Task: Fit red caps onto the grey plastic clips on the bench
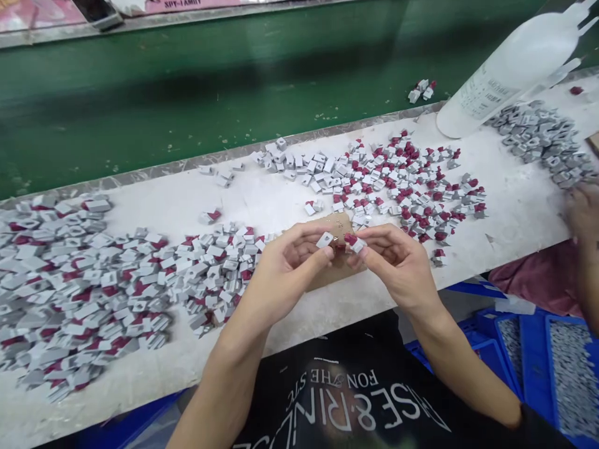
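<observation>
Clips, two small grey-and-maroon plastic pieces, are pinched at the fingertips just above the table's near edge, at the middle of the view. The left hand (285, 262) grasps a grey clip (324, 239) between thumb and forefinger; its pale square face tilts up and to the right, its short long axis running roughly left to right toward the other hand. The right hand (397, 262) is clenched on a second clip (355, 243), maroon end pointing left, grey end right, so the two pieces face each other, nearly touching. Whether they are already joined is too small to tell.

To do this joining well, it seems best to keep both pieces level and in line, and to press with fingertips only, straight together.

Under the hands lies a brown card (334, 226) on the white table (515, 212). Heaps of like pieces lie left (84, 280) and behind (397, 181); an all-grey heap (543, 140) sits far right by a tipped white bottle (510, 68). Another person's hand (583, 215) rests at the right edge. A green belt (210, 93) runs beyond; blue bins (533, 349) stand below right.
</observation>
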### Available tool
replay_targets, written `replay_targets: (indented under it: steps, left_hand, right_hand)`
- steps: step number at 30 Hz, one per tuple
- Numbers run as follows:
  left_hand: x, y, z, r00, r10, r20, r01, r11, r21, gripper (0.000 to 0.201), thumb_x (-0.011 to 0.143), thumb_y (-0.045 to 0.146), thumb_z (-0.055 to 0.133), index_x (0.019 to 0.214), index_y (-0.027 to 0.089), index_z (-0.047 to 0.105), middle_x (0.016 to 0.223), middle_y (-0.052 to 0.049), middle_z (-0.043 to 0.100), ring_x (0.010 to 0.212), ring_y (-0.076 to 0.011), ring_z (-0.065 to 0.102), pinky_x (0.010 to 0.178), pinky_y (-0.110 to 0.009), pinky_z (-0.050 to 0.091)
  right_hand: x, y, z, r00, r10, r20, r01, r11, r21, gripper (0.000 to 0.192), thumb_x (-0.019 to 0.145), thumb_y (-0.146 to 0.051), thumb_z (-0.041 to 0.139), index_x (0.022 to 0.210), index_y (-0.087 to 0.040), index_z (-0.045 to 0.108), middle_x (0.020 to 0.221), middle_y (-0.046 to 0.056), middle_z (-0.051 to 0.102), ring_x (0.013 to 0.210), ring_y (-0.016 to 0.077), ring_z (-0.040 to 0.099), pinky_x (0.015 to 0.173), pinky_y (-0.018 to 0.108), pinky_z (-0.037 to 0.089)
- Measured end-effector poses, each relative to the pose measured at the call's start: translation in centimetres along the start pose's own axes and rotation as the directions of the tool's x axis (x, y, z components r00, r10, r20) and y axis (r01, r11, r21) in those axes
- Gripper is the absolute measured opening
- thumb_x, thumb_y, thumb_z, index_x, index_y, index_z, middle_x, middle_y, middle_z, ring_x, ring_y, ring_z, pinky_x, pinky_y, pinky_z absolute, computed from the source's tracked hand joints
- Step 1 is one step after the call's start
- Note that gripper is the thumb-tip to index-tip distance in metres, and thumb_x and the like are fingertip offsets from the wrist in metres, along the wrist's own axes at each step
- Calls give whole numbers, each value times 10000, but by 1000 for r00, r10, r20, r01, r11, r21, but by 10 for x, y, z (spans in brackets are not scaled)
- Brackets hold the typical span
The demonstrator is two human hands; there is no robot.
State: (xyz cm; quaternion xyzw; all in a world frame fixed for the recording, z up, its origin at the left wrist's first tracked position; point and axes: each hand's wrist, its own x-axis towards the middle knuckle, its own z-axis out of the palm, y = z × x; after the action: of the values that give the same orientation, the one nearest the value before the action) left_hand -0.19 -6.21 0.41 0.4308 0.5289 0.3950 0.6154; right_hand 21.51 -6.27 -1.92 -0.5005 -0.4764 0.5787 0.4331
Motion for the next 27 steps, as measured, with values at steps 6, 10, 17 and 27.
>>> replay_targets:
  steps: [6,10,17,27]
  left_hand:
    - [-7,-19,-23,995,-4,-104,2,1000,-12,197,1018,368,865,1150,230,816,1073,-88,876,821,-198,807,699,-310,675]
    - [-7,-22,-22,991,7,-136,-17,998,-68,184,973,318,908,1094,228,803,972,-51,849,780,-180,793,724,-309,687]
    - [-7,-23,-21,989,-31,-148,17,995,-97,217,961,320,924,1095,223,783,1078,-61,831,837,-191,848,864,-344,726]
    - [-5,-20,-16,992,-3,-127,-12,993,-119,120,984,249,891,1078,220,823,941,-23,870,819,-154,827,826,-261,694]
  right_hand:
    - [-9,14,2,1000,6,7,-5,986,-166,151,1034,-375,862,1135,-264,873,968,47,847,840,217,818,756,383,710]
    - [-9,20,8,999,-39,18,42,974,-224,112,1029,-312,840,1122,-274,888,1052,55,816,837,199,792,747,372,688]
    - [-10,21,11,994,-107,32,112,945,-307,143,1040,-261,802,1143,-276,901,1065,68,799,888,206,792,766,367,709]
    - [-11,18,9,995,-102,-21,96,975,-199,135,1037,-271,843,1146,-304,914,1070,46,840,951,214,834,820,365,726]
